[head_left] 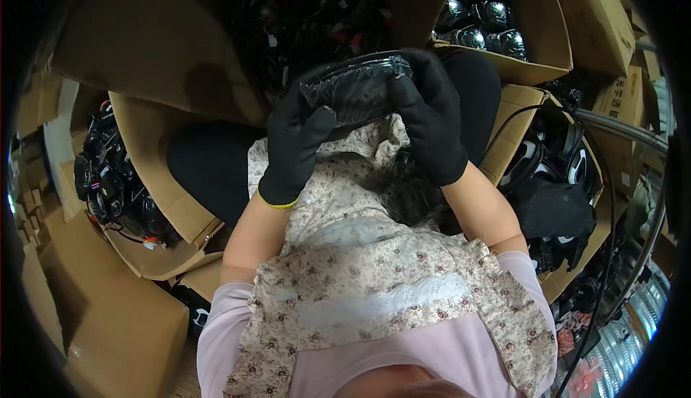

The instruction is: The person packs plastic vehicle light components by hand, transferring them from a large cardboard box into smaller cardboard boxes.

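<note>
A dark, flat-looking bundle wrapped in shiny clear plastic film is held up above my lap, its exact kind hidden by the wrap. My left hand, in a black glove with a yellow cuff edge, grips its left end, thumb on the near side. At the other end my right hand, gloved in black too, closes round it with the fingers bent over the top. Dark, glossy plastic-like material lies in my lap on the flowered apron.
An open carton with dark items stands ahead. Far right, a box holds shiny black rounded pieces. Black and white parts fill another at right, near a metal rail and black cable. Black wrapped items fill a left carton.
</note>
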`<state>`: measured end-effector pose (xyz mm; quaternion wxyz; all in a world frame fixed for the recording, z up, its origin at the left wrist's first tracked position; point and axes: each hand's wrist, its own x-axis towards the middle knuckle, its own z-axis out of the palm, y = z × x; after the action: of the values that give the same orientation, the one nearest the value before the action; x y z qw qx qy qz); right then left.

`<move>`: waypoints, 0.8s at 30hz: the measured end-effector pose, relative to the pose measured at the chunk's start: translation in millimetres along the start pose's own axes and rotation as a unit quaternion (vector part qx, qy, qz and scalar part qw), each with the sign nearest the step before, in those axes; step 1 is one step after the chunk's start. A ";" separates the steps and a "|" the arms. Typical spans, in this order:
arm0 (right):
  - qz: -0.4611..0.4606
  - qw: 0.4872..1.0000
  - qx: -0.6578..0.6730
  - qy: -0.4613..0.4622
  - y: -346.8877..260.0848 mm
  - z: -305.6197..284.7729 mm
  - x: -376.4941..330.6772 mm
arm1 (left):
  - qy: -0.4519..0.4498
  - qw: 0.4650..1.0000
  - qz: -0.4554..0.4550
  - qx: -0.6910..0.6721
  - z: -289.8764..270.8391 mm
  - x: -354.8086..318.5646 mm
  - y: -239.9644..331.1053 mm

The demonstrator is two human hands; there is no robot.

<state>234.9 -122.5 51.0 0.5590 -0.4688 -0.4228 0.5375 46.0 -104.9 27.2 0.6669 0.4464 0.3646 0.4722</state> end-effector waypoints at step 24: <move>-0.455 0.823 -0.337 -0.046 9.3 -7.0 6.4 | -0.087 0.873 0.327 0.351 7.0 10.6 18.6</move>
<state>240.2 -116.8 40.3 0.5268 -0.3574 -0.7683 0.0670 49.8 -93.6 46.3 0.3028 0.7840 0.2798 0.4639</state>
